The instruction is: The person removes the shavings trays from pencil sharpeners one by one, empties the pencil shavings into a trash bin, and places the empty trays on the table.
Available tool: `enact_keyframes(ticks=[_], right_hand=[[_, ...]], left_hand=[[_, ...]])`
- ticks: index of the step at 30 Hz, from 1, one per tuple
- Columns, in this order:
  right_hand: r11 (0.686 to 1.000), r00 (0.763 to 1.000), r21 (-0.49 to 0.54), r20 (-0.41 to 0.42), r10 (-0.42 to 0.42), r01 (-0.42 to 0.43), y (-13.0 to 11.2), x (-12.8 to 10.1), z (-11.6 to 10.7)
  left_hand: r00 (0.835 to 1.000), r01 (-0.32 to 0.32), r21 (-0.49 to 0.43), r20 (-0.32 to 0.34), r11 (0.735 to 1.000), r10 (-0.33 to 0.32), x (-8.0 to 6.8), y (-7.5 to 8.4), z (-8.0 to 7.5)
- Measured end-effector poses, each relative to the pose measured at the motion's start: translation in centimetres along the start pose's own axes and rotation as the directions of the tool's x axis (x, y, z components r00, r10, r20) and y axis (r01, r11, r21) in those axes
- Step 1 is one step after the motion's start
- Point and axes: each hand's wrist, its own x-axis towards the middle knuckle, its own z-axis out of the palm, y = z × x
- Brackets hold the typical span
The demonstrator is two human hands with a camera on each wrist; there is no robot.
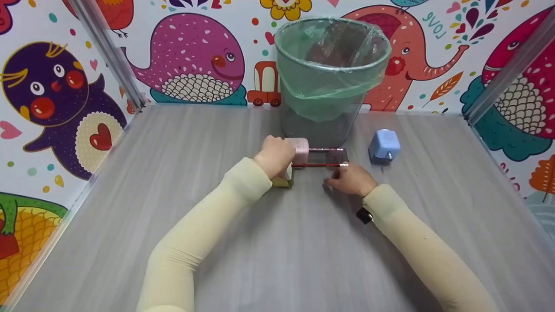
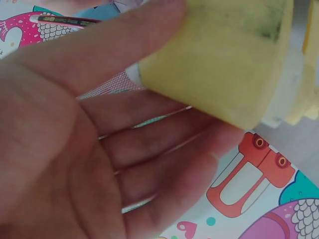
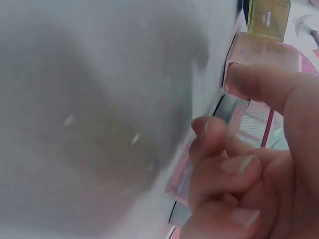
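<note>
Gripping the top of a yellow block (image 1: 284,180), the left hand (image 1: 274,156) is curling its fingers (image 2: 149,144) over it, and the left wrist view is showing the thumb pressing along the block's yellow face (image 2: 219,59). At about 1 o'clock from that hand, a pink sharpener (image 1: 300,149) is sitting with a clear, dark-tinted drawer (image 1: 327,156) sticking out toward 3 o'clock. A red pencil (image 1: 318,164) is lying along the drawer's near edge, its long axis running 9 to 3 o'clock; which end is the tip I cannot tell. The right hand (image 1: 349,180) is resting just below the pencil's right end with fingers bent toward it, but whether they are pinching the pencil or the drawer I cannot tell.

A grey wood-grain table (image 1: 260,251) is carrying everything. At 12 o'clock from the hands, a mesh bin with a green liner (image 1: 331,73) is standing against the back wall (image 1: 195,56), which is showing bright cartoon animals. A blue sharpener (image 1: 383,146) is sitting at 2 o'clock from the right hand, apart from it.
</note>
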Motion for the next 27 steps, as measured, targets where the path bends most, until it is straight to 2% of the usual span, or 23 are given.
enact_keyframes(ticks=[8,14,20,27], right_hand=[[0.992,0.992,0.028,0.007,0.124,-0.124,0.7,0.1,-0.2],[0.986,0.987,0.046,0.023,0.156,-0.157,0.9,0.2,-0.4],[0.984,0.985,0.05,0.044,0.168,-0.17,1.1,0.2,-0.5],[0.995,0.99,0.054,0.111,0.083,-0.089,0.7,-0.1,0.2]], left_hand=[[1.0,0.005,-0.008,-0.03,1.0,-0.005,0.0,0.6,0.3],[0.998,-0.003,-0.049,-0.055,0.999,0.0,0.0,1.0,0.4],[0.998,-0.011,-0.026,-0.065,1.0,0.009,0.0,1.1,0.7],[0.995,-0.012,0.003,-0.097,1.0,0.013,0.1,1.1,0.9]])
